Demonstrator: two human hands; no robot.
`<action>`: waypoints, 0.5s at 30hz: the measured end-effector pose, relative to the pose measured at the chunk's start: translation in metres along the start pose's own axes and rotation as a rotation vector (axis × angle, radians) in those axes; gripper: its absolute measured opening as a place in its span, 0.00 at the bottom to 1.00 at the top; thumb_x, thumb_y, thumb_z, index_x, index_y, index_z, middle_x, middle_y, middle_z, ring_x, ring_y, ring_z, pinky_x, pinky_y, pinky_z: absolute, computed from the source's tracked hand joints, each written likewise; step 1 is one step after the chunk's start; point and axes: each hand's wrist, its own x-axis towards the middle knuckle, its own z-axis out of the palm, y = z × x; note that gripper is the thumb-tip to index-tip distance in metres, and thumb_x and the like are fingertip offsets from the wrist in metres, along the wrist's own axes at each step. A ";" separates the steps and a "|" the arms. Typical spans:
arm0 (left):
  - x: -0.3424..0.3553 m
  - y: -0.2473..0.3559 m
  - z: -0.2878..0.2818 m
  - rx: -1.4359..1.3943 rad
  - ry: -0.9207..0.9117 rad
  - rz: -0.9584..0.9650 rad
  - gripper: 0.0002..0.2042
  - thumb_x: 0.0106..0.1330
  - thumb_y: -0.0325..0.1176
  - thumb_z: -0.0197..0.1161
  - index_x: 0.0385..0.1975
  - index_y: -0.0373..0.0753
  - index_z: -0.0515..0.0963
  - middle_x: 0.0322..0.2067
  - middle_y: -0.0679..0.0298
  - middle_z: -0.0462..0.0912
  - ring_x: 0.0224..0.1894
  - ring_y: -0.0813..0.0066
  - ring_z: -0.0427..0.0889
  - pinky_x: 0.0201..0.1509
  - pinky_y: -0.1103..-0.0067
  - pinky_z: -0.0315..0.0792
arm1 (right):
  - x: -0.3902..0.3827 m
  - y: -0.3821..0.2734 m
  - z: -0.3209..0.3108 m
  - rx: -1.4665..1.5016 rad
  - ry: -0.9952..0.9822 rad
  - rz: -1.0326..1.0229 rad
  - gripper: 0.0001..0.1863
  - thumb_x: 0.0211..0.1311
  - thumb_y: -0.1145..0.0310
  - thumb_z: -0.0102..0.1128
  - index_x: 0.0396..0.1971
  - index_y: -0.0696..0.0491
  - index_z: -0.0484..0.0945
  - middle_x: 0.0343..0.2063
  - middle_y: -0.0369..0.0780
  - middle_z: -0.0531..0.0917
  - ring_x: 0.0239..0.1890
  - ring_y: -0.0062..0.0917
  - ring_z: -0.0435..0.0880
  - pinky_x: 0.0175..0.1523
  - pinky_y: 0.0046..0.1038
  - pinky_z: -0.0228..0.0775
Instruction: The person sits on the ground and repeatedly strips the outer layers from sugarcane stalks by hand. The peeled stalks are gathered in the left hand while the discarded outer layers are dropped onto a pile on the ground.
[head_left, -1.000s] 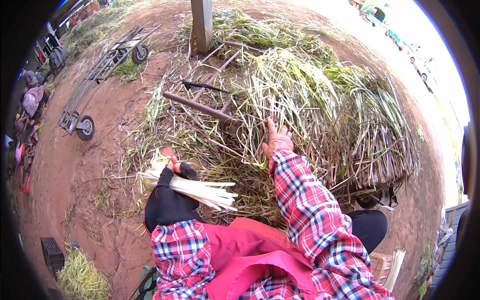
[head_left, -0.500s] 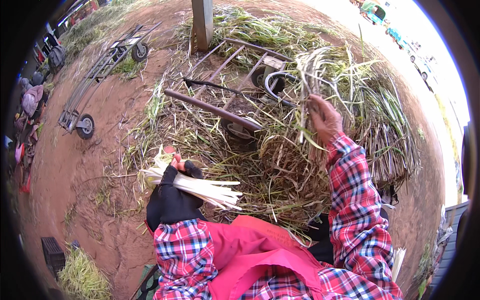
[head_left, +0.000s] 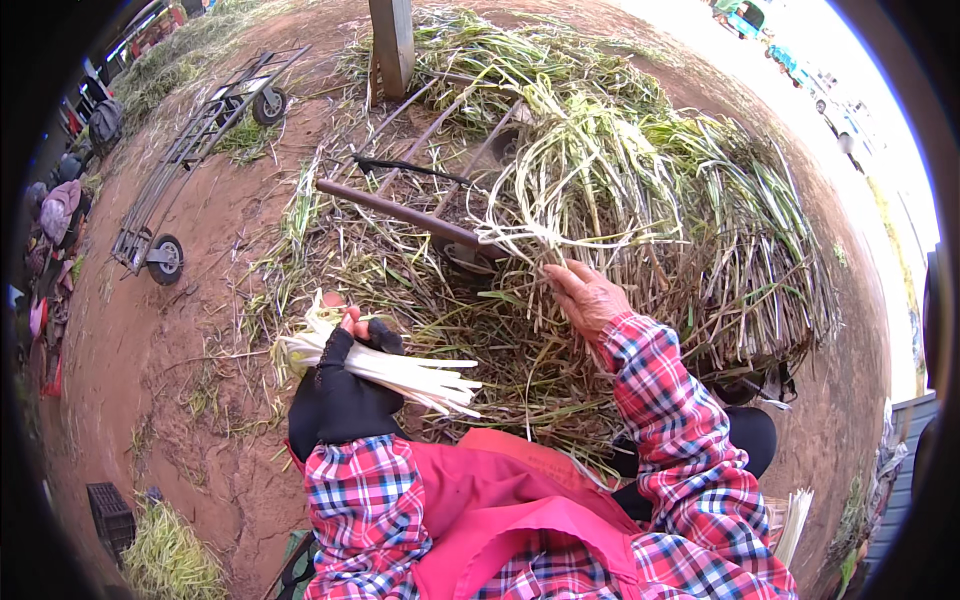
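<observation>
A bunch of pale white stalks [head_left: 420, 378] rests in my left hand [head_left: 352, 380], whose black fingerless glove leaves the fingertips bare and curled round it. My bare right hand [head_left: 585, 298] is at the front of a large pile of green and brown long-leafed plants [head_left: 730, 250], its fingers closed on a clump of stems [head_left: 560, 240] whose leaves fan upward. The pile lies on and beside a rusty metal cart [head_left: 400, 210], with one wheel partly hidden by leaves.
A second trolley [head_left: 185, 170] lies at upper left near a post [head_left: 390, 45]. People's belongings [head_left: 62, 210] line the far left edge. A dark crate [head_left: 108, 515] and yellowish leaf heap [head_left: 170, 550] are lower left. White stalks [head_left: 795, 520] stand lower right; vehicles [head_left: 800, 75] are beyond.
My right hand lifted a clump of stems rightward, uncovering more cart, then came back down and leftward with leafy stems in it. My left hand keeps the white bunch in much the same place.
</observation>
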 end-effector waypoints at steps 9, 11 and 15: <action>0.002 -0.005 -0.004 0.049 -0.015 0.039 0.08 0.55 0.24 0.54 0.35 0.38 0.70 0.25 0.64 0.75 0.29 0.75 0.76 0.38 0.74 0.73 | -0.088 -0.043 0.033 0.234 -0.485 -0.084 0.21 0.49 0.68 0.48 0.48 0.48 0.66 0.43 0.42 0.71 0.50 0.35 0.65 0.46 0.38 0.63; 0.002 -0.006 -0.006 0.097 -0.032 0.040 0.08 0.54 0.22 0.53 0.35 0.37 0.70 0.28 0.61 0.75 0.32 0.72 0.76 0.40 0.75 0.73 | -0.100 -0.049 0.020 0.031 -0.512 -0.208 0.24 0.48 0.66 0.53 0.49 0.48 0.65 0.44 0.43 0.70 0.47 0.38 0.67 0.46 0.36 0.64; -0.002 -0.002 -0.010 0.149 -0.129 0.007 0.10 0.53 0.19 0.51 0.35 0.37 0.69 0.35 0.57 0.74 0.33 0.72 0.75 0.37 0.79 0.72 | -0.066 -0.009 -0.013 0.322 0.010 -0.085 0.09 0.53 0.67 0.53 0.33 0.55 0.72 0.30 0.42 0.76 0.29 0.31 0.76 0.33 0.29 0.70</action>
